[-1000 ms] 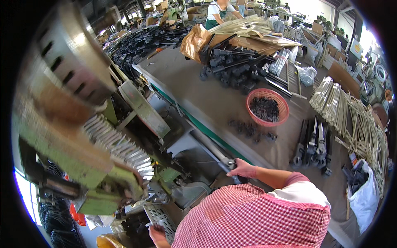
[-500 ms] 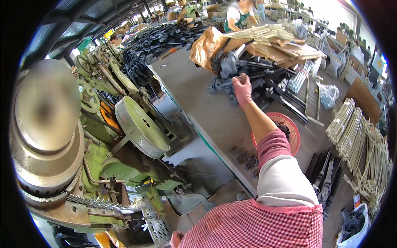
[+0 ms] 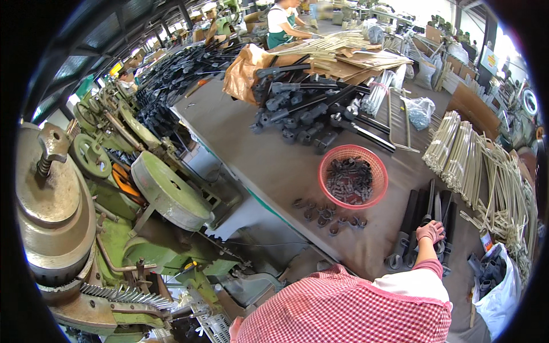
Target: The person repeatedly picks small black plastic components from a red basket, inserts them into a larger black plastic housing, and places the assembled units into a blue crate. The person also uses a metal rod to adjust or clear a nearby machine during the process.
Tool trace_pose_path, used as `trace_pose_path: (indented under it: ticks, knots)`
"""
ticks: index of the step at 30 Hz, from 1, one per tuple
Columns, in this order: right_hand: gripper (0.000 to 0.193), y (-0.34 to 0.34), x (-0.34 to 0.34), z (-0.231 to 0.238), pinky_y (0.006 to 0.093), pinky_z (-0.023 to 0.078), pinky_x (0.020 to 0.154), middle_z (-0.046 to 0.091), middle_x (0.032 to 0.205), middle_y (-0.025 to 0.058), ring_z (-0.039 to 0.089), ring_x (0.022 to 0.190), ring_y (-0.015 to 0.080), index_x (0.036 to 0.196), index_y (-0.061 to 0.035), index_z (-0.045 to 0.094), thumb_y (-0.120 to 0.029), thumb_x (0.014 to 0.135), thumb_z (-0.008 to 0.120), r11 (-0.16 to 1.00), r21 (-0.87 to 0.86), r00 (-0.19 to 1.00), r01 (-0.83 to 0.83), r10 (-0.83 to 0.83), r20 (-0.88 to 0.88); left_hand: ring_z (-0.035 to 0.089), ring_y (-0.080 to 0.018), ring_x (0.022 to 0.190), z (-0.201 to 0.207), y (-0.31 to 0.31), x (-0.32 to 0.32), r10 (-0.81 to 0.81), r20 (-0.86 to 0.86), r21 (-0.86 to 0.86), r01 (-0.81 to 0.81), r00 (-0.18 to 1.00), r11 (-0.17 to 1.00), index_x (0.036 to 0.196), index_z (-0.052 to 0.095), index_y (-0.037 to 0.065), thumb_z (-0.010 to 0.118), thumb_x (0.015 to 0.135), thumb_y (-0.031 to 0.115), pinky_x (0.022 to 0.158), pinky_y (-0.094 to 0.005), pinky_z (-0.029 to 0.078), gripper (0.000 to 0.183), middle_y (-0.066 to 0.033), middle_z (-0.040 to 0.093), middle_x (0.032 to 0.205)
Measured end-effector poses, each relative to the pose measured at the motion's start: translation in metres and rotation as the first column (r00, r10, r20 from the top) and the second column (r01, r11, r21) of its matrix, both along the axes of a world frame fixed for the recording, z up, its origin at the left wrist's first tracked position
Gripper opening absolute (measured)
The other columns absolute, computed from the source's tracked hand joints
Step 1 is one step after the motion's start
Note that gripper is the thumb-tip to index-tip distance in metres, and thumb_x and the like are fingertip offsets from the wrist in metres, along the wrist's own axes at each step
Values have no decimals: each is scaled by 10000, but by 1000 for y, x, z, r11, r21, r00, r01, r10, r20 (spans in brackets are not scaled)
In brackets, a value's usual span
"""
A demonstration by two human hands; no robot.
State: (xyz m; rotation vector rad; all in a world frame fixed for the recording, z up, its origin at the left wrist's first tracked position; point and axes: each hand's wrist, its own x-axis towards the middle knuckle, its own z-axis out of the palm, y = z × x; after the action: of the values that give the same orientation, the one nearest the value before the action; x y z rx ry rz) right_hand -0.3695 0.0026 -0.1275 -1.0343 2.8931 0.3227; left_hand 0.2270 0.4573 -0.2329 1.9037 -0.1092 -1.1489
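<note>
While the right hand [image 3: 431, 231] lies at the lower right of the frame, its fingers bend over a row of long black round tubes [image 3: 407, 220] with curved, hook-like near ends. The palm faces down against them, and I cannot tell whether the grip is clenched on 1 tube or merely resting. The tubes lie side by side on the wide brown-grey worktable [image 3: 223, 134], lengthwise up the frame. Of the left hand, at most a pink sliver [image 3: 235, 328] shows at the bottom edge, beside the red-and-white checked apron [image 3: 343, 311]; I cannot tell whether it is the hand, nor what its grip is.

Right of centre stands 1 round red-pink plastic basket [image 3: 322, 174] of small dark parts [image 3: 350, 176], with small dark curved pieces [image 3: 326, 216] scattered below and left of it. At upper centre sits a heap of black tubes and brackets [image 3: 303, 114], beside a crumpled tan bag [image 3: 246, 71]. Bundled cream-coloured thin rods [image 3: 457, 143] lie at the right, above an open white sack [image 3: 498, 308] holding dark grey parts [image 3: 487, 271]. A green metal machine [image 3: 171, 191] with a broad round wheel fills the lower left. At the top, 1 person [image 3: 278, 23] in a white top and green apron leans toward pale flat strips [image 3: 326, 48].
</note>
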Motion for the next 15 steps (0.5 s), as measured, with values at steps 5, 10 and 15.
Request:
trace_pose_path:
  ticks: [5,10,15]
  knots:
    - [504,-28,-25,-32,415,506,982,610,1282,163,611,1191,310,1234,-75,610,-325,812,727,996,-69,997,-63,66,44,616,-235,789,3,-50,12,-403,251,-48,427,880,903,963,611,38,753,797,378,689,-357,503,404,-113,626,861]
    - [475,-36,-36,-63,426,526,926,670,1204,209,672,1074,328,1154,23,598,-281,811,721,942,-303,867,143,29,498,642,-225,875,34,-150,-6,-701,673,194,858,237,476,1051,615,26,746,829,294,762,-339,521,372,-124,657,924]
    - [366,11,63,-20,317,539,780,648,1007,36,619,835,143,1132,-55,614,-165,822,775,730,-413,-160,545,574,803,640,-192,1016,100,-289,-79,-582,-205,-443,456,787,772,1212,606,22,559,1001,178,916,-323,507,266,-97,682,1104]
